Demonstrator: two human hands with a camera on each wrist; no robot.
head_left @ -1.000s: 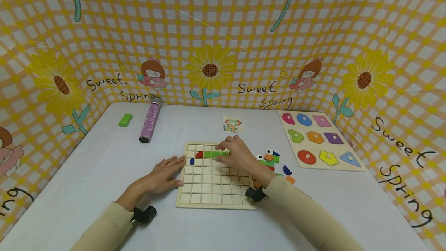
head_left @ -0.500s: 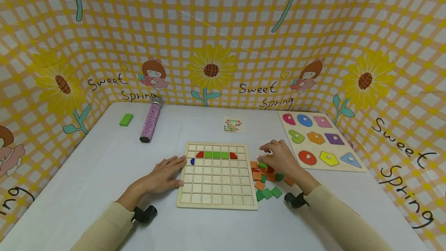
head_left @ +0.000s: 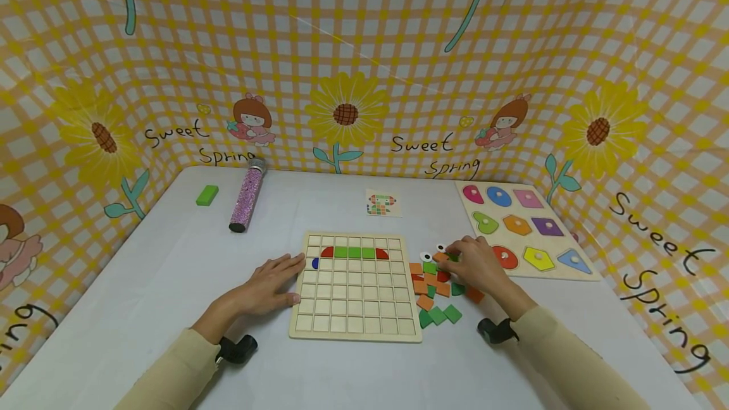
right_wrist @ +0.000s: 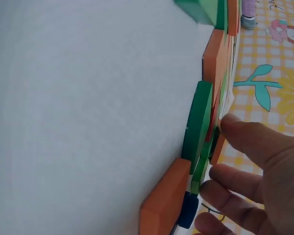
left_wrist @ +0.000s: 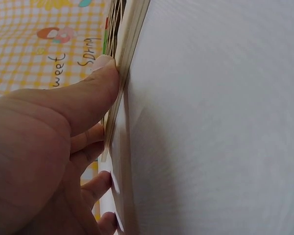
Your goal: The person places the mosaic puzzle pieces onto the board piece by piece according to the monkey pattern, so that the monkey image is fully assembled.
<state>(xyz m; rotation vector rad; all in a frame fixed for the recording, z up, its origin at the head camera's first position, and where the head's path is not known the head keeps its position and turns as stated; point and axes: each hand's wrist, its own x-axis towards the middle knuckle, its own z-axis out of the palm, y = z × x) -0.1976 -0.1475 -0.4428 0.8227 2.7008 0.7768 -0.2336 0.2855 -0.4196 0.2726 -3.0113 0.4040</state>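
Resting left hand (head_left: pixel 273 283) at left edge of pale wooden grid board (head_left: pixel 355 293), touching rim w/ thumb and fingertip, spreading fingers loosely, pinching nothing. Hovering w/ right hand (head_left: pixel 478 264) over far right part of loose heap of flat coloured pcs (head_left: pixel 442 288), just right of bd. Holding right thumb and fingers apart around far pcs, near flat orange tile (head_left: pixel 440 257); not showing any clear pinch, so can't tell.

Showing in bd's 2nd row from far side: three green square tiles (head_left: pixel 354 252) btwn two red rounded tiles (head_left: pixel 382 254), plus blue half-round tile (head_left: pixel 316 264) one row nearer, at left.

Poss. lifting two pcs at once b/c of overlap in heap. Poss. knocking white round eye discs w/ black dots (head_left: pixel 426 257) aside, if brushing them w/ right fingertips. Poss. sliding bd or jolting its row, if pushing too hard at left rim. Poss. dropping a thin pc, if pinching only its edge.
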